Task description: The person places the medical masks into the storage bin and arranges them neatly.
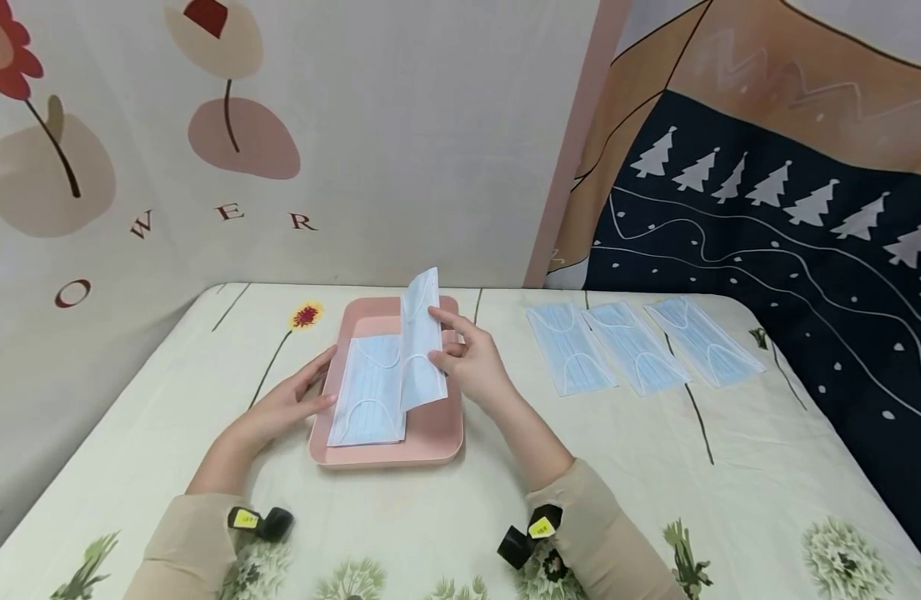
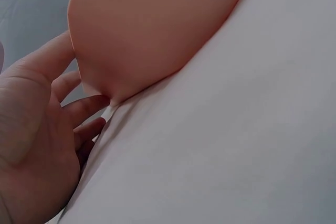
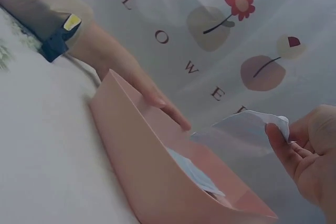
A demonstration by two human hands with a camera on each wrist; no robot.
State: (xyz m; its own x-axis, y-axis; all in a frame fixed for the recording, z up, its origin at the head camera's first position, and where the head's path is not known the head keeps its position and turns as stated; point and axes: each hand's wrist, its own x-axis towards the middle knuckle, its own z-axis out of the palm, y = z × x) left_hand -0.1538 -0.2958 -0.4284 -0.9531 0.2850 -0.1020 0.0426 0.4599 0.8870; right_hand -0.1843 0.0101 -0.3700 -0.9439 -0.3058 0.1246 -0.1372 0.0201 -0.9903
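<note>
My left hand (image 1: 283, 408) holds the left side of a shallow pink tray (image 1: 430, 454), thumb over the rim and fingers against the outer wall. In the left wrist view its fingertips touch the tray wall (image 2: 142, 35). Light blue pleated face masks (image 1: 366, 392) with white ear loops lie in the tray's left half. Above the right half, my right hand (image 1: 471, 362) pinches one raised face mask (image 1: 421, 342) by its right edge, between thumb and fingers. That mask stands nearly upright, its lower end over the tray, and looks thin in the right wrist view (image 3: 241, 129).
Three more masks lie side by side on the table right of the tray: a left one (image 1: 573, 350), a middle one (image 1: 633, 350) and a right one (image 1: 703, 342). A flower-printed cloth (image 1: 603, 450) covers the table. Printed curtains (image 1: 430, 150) hang behind it.
</note>
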